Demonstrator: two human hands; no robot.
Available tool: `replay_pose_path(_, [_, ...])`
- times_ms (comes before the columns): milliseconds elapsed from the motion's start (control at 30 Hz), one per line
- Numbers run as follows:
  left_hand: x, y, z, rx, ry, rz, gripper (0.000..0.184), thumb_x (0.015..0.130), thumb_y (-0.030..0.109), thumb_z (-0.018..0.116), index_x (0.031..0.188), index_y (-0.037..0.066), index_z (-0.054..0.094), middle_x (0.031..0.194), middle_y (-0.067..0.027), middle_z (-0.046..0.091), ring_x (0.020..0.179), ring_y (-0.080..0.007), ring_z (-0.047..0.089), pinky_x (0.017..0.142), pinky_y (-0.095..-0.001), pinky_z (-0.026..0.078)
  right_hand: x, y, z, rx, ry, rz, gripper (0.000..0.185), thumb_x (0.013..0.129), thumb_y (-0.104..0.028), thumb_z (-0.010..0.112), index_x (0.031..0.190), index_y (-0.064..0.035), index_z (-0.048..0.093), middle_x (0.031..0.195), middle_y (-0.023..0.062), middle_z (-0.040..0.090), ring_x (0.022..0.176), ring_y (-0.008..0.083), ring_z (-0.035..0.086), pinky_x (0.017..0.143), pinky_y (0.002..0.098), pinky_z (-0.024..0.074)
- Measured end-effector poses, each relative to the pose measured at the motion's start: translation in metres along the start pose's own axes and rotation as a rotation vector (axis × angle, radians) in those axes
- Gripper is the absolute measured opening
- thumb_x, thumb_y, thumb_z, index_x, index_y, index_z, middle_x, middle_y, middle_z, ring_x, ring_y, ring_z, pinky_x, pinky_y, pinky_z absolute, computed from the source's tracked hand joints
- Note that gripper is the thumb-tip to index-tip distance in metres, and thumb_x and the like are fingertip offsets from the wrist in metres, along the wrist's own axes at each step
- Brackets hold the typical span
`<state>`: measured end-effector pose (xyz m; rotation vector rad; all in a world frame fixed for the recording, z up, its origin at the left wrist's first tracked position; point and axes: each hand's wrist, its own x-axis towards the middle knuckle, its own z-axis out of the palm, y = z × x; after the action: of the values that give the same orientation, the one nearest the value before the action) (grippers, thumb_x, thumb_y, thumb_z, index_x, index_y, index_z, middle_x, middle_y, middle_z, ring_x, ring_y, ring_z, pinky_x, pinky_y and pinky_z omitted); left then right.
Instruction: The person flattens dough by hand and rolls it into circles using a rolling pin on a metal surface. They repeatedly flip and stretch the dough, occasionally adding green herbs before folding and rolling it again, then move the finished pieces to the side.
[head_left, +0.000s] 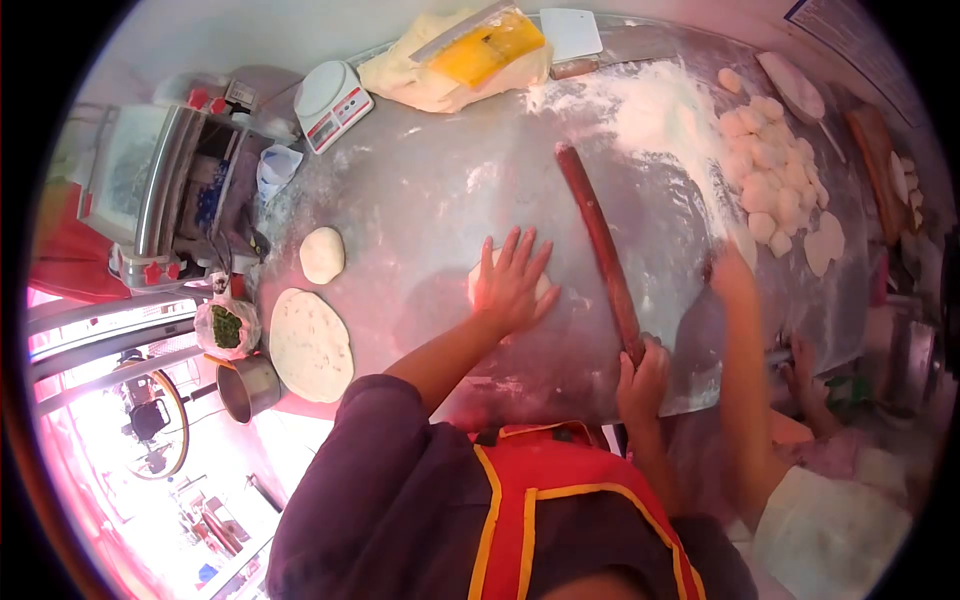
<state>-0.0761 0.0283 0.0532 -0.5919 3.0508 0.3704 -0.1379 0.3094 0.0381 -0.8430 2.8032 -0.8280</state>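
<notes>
My left hand [512, 285] lies flat with fingers spread over a round piece of dough [480, 272], hiding most of it. In my right hand [643, 382], close to the table's front edge, is one end of a long dark-red rolling pin [595, 230]. The pin slants away across the metal tabletop [430, 190], to the right of the dough and apart from it. Left of my left hand sit a dough ball [322, 256] and, nearer me, a flattened dough round [311, 345] with specks in it.
A co-worker's blurred arm [745, 340] reaches in beside a heap of dough balls [775, 170]. Flour [660, 115] is spread at the back. A kitchen scale [331, 105], large dough mass [395, 75], metal pot [250, 388] and bag of greens [228, 327] line the edges.
</notes>
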Motion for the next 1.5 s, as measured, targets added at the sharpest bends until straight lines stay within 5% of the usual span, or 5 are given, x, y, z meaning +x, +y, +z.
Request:
replay_pose_path(400, [-0.090,-0.027,0.013,-0.341,0.047,-0.001,0.057,0.094,0.026,0.059,0.144,0.003,0.044,0.151,-0.0164,0.043,0.144,-0.0326,0.033,0.120,-0.0470,0.023,-0.026,-0.022,-0.021,-0.070,-0.034,-0.073,0.044,0.083,-0.009,0.068,0.124,-0.0001,0.054,0.114,0.0216,0.058,0.106,0.0427,0.054,0.093,0.0485,0.0433])
replay_pose_path(567, [-0.143,-0.070,-0.033,-0.318,0.525,-0.082,0.057,0.093,0.022,0.061,0.145,0.006,0.044,0.154,-0.0196,0.036,0.147,-0.0378,0.027,0.119,-0.0520,0.023,-0.036,-0.076,-0.021,-0.086,-0.128,-0.368,0.041,0.082,-0.013,0.070,0.120,-0.0033,0.058,0.112,0.0165,0.061,0.105,0.0380,0.056,0.092,0.0478,0.0441])
replay_pose_path(767, [-0.186,-0.113,0.004,-0.035,0.213,-0.282,0.060,0.093,0.029,0.059,0.146,0.007,0.044,0.157,-0.0145,0.035,0.147,-0.0362,0.027,0.119,-0.0581,0.014,-0.018,-0.087,0.021,-0.263,0.079,-0.336,0.062,0.086,-0.024,0.068,0.141,-0.0026,0.049,0.141,0.0155,0.053,0.128,0.0326,0.050,0.110,0.0507,0.0334])
replay_pose_path(1133, [0.063,-0.167,-0.035,0.159,0.358,-0.186,0.061,0.100,0.043,0.046,0.148,0.007,0.040,0.159,-0.0138,0.032,0.150,-0.0309,0.020,0.118,-0.0599,0.014,0.227,-0.093,0.064,-0.453,0.210,-0.282,0.055,0.102,-0.033,0.047,0.150,-0.0089,0.039,0.156,0.0096,0.039,0.144,0.0285,0.034,0.117,0.0570,0.0220])
replay_pose_path(1500, [-0.189,-0.091,-0.011,-0.132,0.040,-0.163,0.077,0.087,0.039,0.066,0.147,-0.001,0.039,0.154,-0.0164,0.038,0.149,-0.0339,0.024,0.120,-0.0556,0.017,-0.028,-0.061,0.018,-0.246,-0.082,-0.281,0.065,0.095,-0.027,0.055,0.150,-0.0007,0.034,0.154,0.0199,0.036,0.142,0.0393,0.034,0.116,0.0550,0.0258])
